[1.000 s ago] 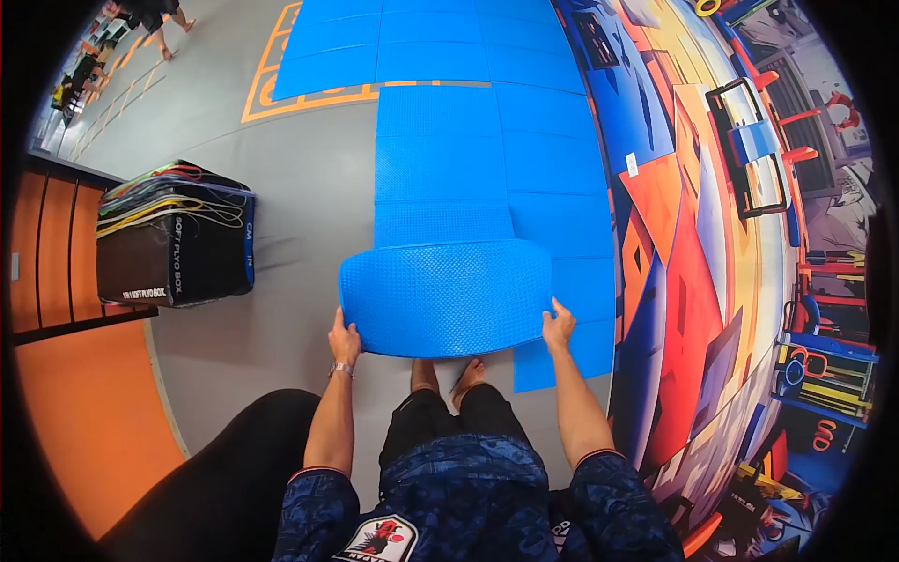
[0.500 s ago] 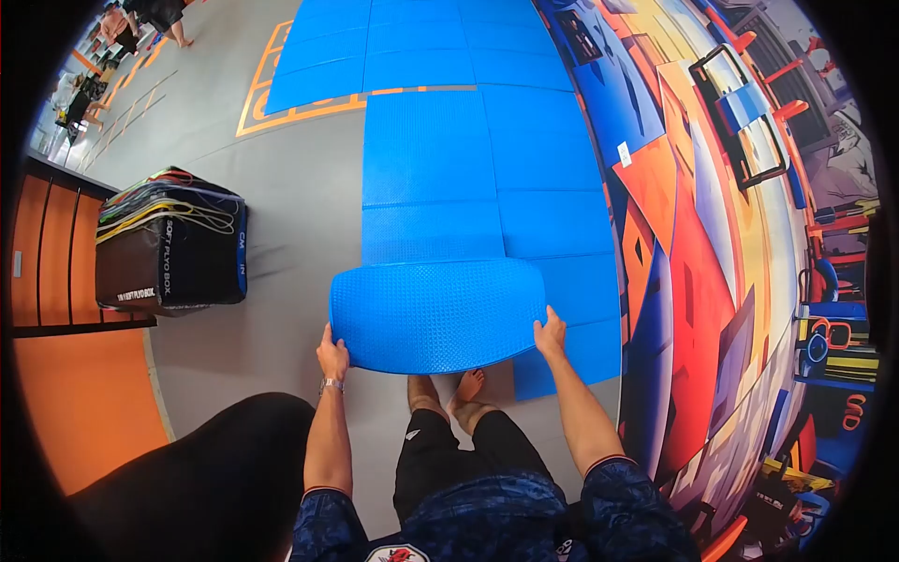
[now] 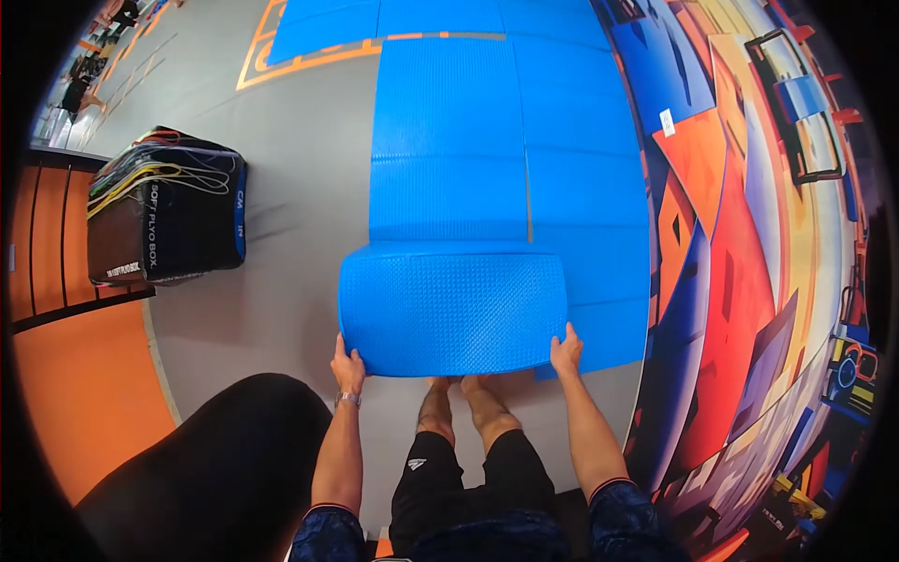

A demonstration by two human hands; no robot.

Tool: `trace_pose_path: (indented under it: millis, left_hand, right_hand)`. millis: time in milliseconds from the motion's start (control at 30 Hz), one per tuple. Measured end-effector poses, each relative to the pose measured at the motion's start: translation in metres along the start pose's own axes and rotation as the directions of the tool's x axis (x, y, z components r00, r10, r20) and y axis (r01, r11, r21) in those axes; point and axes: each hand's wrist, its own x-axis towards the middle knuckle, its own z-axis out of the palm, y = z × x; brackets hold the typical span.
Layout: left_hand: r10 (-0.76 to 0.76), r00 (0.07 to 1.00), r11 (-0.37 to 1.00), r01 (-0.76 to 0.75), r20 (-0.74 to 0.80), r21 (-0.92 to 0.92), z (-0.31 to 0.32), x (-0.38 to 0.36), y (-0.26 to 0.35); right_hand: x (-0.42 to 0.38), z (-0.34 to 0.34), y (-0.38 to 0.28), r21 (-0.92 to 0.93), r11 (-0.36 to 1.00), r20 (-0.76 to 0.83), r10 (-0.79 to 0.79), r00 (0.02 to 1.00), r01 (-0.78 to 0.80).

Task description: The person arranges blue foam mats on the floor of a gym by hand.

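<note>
A textured blue mat panel (image 3: 454, 309) is raised off the floor in front of my legs, its near edge between my hands. My left hand (image 3: 347, 368) grips the panel's near left corner, a metal watch on that wrist. At the near right corner, my right hand (image 3: 567, 352) is closed on the same panel. Beyond its far edge, more blue matting (image 3: 449, 103) lies flat on the grey floor. The undersides of my fingers are hidden by the panel.
A black plyo box (image 3: 192, 215) with coloured bands on top stands at the left, beside an orange slatted panel (image 3: 47, 234). A colourful mural wall (image 3: 721, 281) runs along the right. A large black rounded shape (image 3: 220, 468) is at the lower left. People are at the far upper left.
My hands and the raised panel have shifted slightly right and down in view, and the panel's far edge now meets the flat matting. My feet are now more under the panel.
</note>
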Motion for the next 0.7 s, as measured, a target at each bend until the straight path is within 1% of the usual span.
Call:
trace_pose_path:
  millis: [67,100,167,200,233,267,300,367,400,500,567,700]
  left_hand:
    - [-0.063,0.998,0.998,0.063,0.013,-0.013,0.002,-0.009,-0.004]
    - [-0.091,0.996,0.995,0.092,0.017,-0.026,0.002,-0.015,-0.004]
    - [-0.103,0.994,0.994,0.104,0.022,-0.046,0.000,-0.028,-0.003]
    - [-0.109,0.994,0.992,0.110,0.023,-0.055,-0.002,-0.034,-0.005]
    - [-0.033,0.999,0.999,0.033,-0.004,-0.019,0.004,-0.033,-0.030]
    - [0.045,0.998,0.999,-0.045,-0.031,0.019,0.017,-0.024,-0.072]
    - [0.125,0.991,0.991,-0.122,-0.055,0.060,0.015,-0.025,-0.077]
    - [0.070,0.997,0.997,-0.069,-0.025,0.025,0.018,-0.028,-0.089]
    - [0.036,0.999,0.999,-0.036,-0.005,0.012,0.016,-0.036,-0.084]
    - [-0.004,1.000,0.998,0.005,0.019,-0.059,0.013,-0.049,-0.069]
    - [-0.007,0.999,0.999,0.008,0.035,-0.042,0.014,-0.050,-0.075]
    - [0.002,0.999,0.999,0.000,0.035,-0.038,0.013,-0.063,-0.074]
  right_hand:
    - [-0.007,0.008,0.013,0.030,0.999,-0.001,0.033,0.999,-0.033]
    - [-0.013,0.010,0.017,0.005,1.000,-0.004,0.023,1.000,-0.023]
    - [-0.023,0.014,0.024,-0.042,0.999,-0.018,-0.005,1.000,0.004]
    - [-0.029,0.012,0.027,-0.035,0.999,-0.013,0.013,1.000,-0.014]
    - [-0.035,0.012,0.029,-0.027,0.999,-0.009,0.029,1.000,-0.030]
    - [-0.039,0.013,0.031,-0.016,0.999,-0.004,0.043,0.999,-0.043]
    - [-0.042,0.014,0.035,-0.017,0.999,-0.007,0.028,1.000,-0.029]
    - [-0.048,0.019,0.047,-0.019,1.000,-0.011,0.004,1.000,-0.004]
    - [-0.052,0.021,0.051,-0.004,1.000,-0.015,0.003,1.000,-0.003]
    - [-0.057,0.028,0.057,0.019,1.000,-0.026,0.017,1.000,-0.017]
    - [-0.060,0.034,0.056,0.006,0.999,-0.021,0.032,0.999,-0.032]
    - [-0.067,0.051,0.075,0.001,1.000,0.024,0.014,1.000,-0.014]
